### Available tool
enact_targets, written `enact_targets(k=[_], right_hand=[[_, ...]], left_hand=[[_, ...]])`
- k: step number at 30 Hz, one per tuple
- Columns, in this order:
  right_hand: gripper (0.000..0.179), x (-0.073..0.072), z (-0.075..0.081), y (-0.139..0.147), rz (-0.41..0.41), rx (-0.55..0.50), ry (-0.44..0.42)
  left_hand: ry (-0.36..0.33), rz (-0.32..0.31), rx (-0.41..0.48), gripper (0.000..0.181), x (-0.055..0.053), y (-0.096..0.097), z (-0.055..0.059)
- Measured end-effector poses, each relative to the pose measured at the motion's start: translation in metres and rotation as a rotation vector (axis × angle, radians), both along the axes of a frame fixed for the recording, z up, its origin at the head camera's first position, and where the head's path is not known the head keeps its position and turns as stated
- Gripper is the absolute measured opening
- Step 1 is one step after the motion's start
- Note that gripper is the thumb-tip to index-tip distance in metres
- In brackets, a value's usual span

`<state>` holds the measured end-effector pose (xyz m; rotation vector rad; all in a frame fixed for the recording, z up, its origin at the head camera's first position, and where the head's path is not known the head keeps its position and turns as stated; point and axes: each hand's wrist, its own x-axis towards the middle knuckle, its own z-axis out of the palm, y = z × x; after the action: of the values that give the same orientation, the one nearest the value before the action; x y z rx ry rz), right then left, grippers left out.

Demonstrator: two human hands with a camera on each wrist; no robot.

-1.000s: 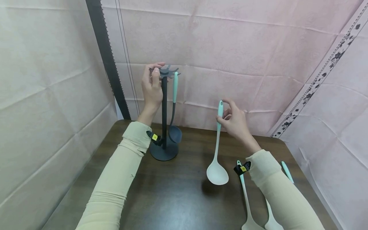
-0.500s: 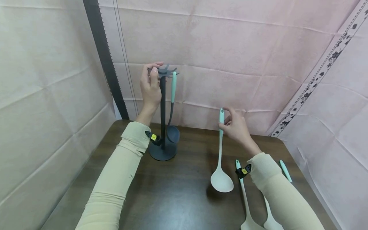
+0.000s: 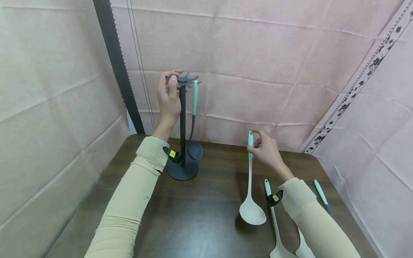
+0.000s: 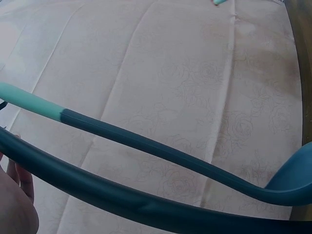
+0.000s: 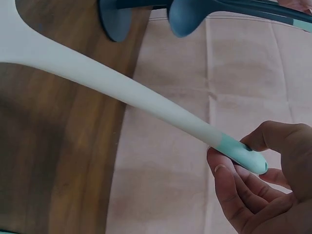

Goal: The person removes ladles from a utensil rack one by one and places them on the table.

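My right hand (image 3: pixel 267 150) pinches a white ladle (image 3: pixel 253 211) near the top of its mint-green handle. That ladle hangs bowl down above the table, its shadow just below. In the right wrist view, thumb and fingers press the handle's mint end (image 5: pixel 243 156) from both sides. My left hand (image 3: pixel 169 97) holds the hooked top of a dark utensil stand (image 3: pixel 183 125), with some fingertips hidden behind it. From one hook hangs a dark blue ladle (image 3: pixel 195 150) with a mint handle. The left wrist view shows its shaft (image 4: pixel 156 151) beside the stand's pole (image 4: pixel 117 197).
Right of the white ladle, a white utensil (image 3: pixel 274 222) with a mint handle lies on the brown table (image 3: pixel 200 222). Another white utensil (image 3: pixel 302 247) and a mint handle (image 3: pixel 320 190) show partly behind my right sleeve. Pale cloth (image 3: pixel 245 53) encloses the table.
My right hand and the white ladle have moved lower and slightly right, away from the stand. The left hand stays on the stand.
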<state>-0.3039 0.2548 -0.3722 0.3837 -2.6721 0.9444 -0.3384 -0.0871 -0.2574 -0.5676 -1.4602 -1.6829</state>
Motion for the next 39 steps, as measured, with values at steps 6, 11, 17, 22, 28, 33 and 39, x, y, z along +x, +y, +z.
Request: enact_targets(k=[6,11,17,22,28,33,39], right_hand=[[0.064,0.004,-0.015,0.003,0.005,0.025,-0.044],[0.064,0.006,-0.023,0.007,0.008,0.022,-0.069],[0.062,0.008,-0.029,0.009,0.008,0.019,-0.083],[0.059,0.009,-0.035,0.01,0.012,0.011,-0.107],[0.061,0.014,-0.042,0.012,0.01,0.011,-0.171],[0.061,0.016,-0.049,0.015,-0.003,0.006,-0.209],[0.061,0.018,-0.057,0.015,-0.014,-0.02,-0.254]], left_hand=[[-0.006,0.0,-0.01,0.033,0.0,-0.001,0.0],[-0.005,-0.002,-0.011,0.033,-0.001,-0.001,0.0],[0.006,-0.002,-0.01,0.032,-0.001,-0.001,0.0],[0.001,-0.001,-0.01,0.032,-0.001,-0.001,0.0],[0.006,-0.002,-0.008,0.03,-0.001,-0.001,0.001],[0.018,-0.009,-0.004,0.029,-0.001,0.0,0.001],[0.014,-0.008,-0.006,0.029,0.0,0.0,0.001]])
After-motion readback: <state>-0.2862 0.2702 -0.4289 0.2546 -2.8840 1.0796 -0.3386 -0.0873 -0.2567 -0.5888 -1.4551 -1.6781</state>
